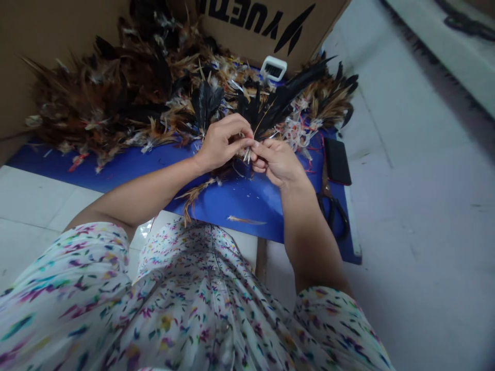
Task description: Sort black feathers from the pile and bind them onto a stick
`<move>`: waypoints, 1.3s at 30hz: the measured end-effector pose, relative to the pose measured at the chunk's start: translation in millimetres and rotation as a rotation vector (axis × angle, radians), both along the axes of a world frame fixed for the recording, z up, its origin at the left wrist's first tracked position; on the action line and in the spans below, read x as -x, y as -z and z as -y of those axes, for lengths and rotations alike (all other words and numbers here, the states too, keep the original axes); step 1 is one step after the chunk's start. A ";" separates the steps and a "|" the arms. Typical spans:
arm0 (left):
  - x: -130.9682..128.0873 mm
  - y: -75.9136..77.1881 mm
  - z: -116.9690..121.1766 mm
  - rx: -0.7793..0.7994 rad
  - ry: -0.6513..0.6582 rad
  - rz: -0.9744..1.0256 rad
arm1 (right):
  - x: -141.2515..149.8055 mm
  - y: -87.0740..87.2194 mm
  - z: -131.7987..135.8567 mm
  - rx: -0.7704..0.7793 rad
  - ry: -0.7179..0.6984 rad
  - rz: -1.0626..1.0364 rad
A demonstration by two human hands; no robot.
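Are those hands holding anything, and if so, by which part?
Yes: a small bunch of dark feathers, pinched near the pale quill ends between the left hand and the right hand.

I see both bare forearms [150, 190] reaching away from the near side and angling inward. The left hand [222, 143] and right hand [281, 161] meet, fingers curled, thumbs pressed in tight pinches.

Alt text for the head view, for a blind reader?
A person's left hand and right hand meet, pinching pale quills above a blue board. Behind are heaped brown and black feathers and a cardboard box; scissors and a phone-like slab lie to the right.
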State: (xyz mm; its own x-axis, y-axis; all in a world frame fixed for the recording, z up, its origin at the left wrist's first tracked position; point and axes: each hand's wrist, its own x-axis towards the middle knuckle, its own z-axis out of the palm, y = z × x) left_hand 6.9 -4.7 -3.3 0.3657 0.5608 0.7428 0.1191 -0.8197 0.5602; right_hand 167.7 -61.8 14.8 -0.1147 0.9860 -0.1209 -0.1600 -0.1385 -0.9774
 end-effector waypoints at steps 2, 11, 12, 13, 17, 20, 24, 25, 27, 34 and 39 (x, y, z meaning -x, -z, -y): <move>-0.4 0.8 2.4 -0.003 0.015 0.010 | -0.8 -0.2 0.2 0.014 -0.028 -0.011; -3.6 8.6 5.5 0.136 0.110 0.115 | -1.3 -2.1 1.2 0.013 -0.057 -0.005; -4.0 9.0 5.3 0.165 0.132 0.126 | -0.6 -2.7 1.7 0.010 -0.042 0.015; -4.5 9.3 5.1 0.195 0.154 0.134 | 0.0 -3.4 2.1 0.009 -0.027 0.033; -6.0 10.4 4.0 0.296 0.227 0.146 | 1.5 -4.3 3.2 0.010 0.028 0.099; -7.1 12.0 1.9 0.322 0.251 0.150 | 0.9 -4.0 3.0 0.011 0.045 0.120; -8.0 15.8 -2.6 0.299 0.230 0.147 | -0.8 -4.6 2.6 0.029 0.024 0.100; -8.0 16.8 -3.7 0.293 0.225 0.144 | -1.3 -4.9 2.5 0.035 0.014 0.095; -7.8 18.6 -5.5 0.296 0.224 0.141 | -2.3 -5.4 2.2 0.045 -0.003 0.091; -6.7 18.7 -5.7 0.397 0.240 0.113 | -5.8 -5.3 0.8 0.062 -0.030 0.106; -6.3 16.0 -4.1 0.424 0.218 0.073 | -7.2 -5.7 1.5 0.062 -0.063 0.142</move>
